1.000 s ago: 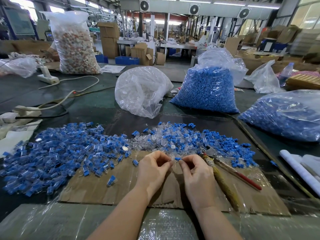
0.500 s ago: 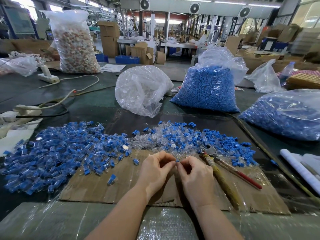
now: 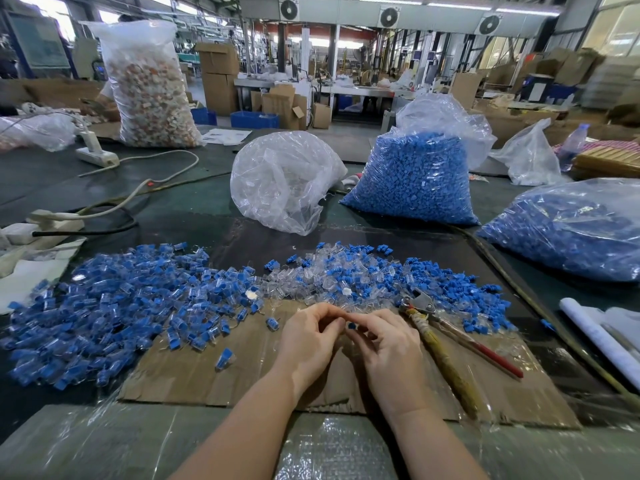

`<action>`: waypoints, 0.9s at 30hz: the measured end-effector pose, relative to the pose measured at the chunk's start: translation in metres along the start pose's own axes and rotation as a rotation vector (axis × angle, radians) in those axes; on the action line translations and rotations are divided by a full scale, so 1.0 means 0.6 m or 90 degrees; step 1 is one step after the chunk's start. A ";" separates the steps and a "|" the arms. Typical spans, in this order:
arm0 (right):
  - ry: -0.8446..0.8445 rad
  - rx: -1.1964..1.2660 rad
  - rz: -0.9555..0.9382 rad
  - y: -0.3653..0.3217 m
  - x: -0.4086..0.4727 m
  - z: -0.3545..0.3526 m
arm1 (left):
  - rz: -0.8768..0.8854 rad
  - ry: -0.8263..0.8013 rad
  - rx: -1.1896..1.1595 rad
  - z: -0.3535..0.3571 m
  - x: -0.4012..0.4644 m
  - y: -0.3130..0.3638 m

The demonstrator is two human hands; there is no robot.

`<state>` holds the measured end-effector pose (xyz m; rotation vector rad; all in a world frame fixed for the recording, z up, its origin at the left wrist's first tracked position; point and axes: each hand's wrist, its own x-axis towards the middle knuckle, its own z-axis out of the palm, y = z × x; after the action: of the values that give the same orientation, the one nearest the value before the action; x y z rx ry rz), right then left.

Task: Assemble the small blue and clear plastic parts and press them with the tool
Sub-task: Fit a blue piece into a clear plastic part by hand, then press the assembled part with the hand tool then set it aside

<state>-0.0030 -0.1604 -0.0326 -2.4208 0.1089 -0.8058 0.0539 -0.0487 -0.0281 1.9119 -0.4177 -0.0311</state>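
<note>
Pinching a small blue part (image 3: 351,326) between the fingertips of both hands, which meet over the middle of the cardboard sheet (image 3: 194,375). Left hand (image 3: 308,337): fingers curled, thumb and forefinger tips closed in toward the part. Right hand (image 3: 388,341): fingers curled likewise, holding the part from the other side. Whether a clear piece is also in the grip cannot be told; only blue shows between the fingertips.

Landmark: cardboard sheet, lying flat on the dark table (image 3: 180,202).
- Pressing tool (image 3: 450,337): pliers type, metal head toward the far edge of the sheet, one yellow-wrapped handle and one red handle running toward the sheet's near right corner. It lies just right of the right hand, not touched.
- Pile of assembled blue-and-clear pieces (image 3: 104,306): spread over the sheet's left edge and the table left of it.
- Mixed loose clear shells and blue inserts (image 3: 346,271): along the sheet's far edge, just beyond the hands.
- One stray assembled piece (image 3: 224,358): alone on the sheet, left of the left hand.
- Bag of blue parts (image 3: 412,178): upright, well beyond the sheet, to the right.
- Crumpled clear bag (image 3: 280,181): well beyond the sheet, centre.
- Second bag of blue pieces (image 3: 571,230): lying right of the sheet.
</note>
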 end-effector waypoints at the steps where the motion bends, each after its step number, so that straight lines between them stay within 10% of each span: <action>1: 0.001 0.000 0.001 0.000 0.000 0.001 | 0.000 0.000 -0.003 0.000 0.000 0.000; 14: 0.004 -0.023 0.078 -0.001 0.013 -0.019 | -0.062 -0.032 -0.032 -0.003 0.012 0.003; 22: -0.189 -0.445 0.389 0.046 0.028 -0.089 | -0.182 -0.014 -0.236 -0.004 0.014 0.020; 27: -0.227 -0.503 0.372 0.049 0.026 -0.092 | -0.224 -0.009 -0.256 -0.009 0.019 0.027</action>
<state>-0.0191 -0.2162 -0.0045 -2.9392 1.1092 -0.0342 0.0611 -0.0522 -0.0095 1.5653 -0.0699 -0.3354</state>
